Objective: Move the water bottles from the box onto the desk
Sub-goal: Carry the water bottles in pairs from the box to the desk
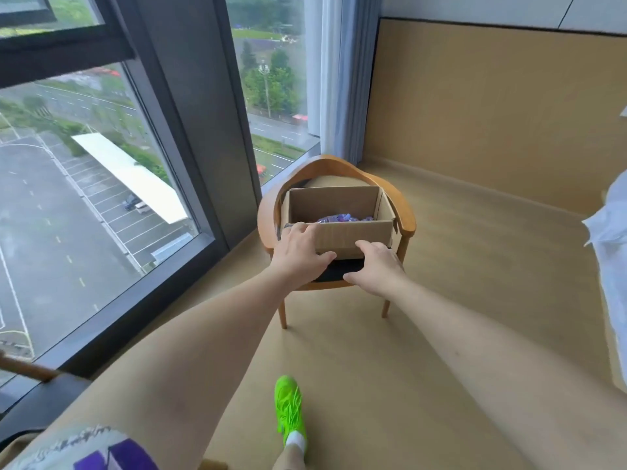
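Observation:
An open cardboard box [353, 234] stands on the seat of a wooden chair [405, 218]. Inside it, purple-wrapped water bottles [342, 218] show just above the near wall. My left hand [300, 251] lies on the box's near left corner, fingers over the top edge and thumb along the bottom edge. My right hand [375, 266] reaches toward the lower right of the near wall, fingers loosely bent, fingertips at the box's bottom edge; I cannot tell if they touch it. No desk is in view.
A floor-to-ceiling window [101, 198] runs along the left, with a curtain [339, 72] in the corner. White bedding [610, 239] juts in at the right. My foot in a green shoe [290, 410] stands on the wooden floor [475, 266] before the chair.

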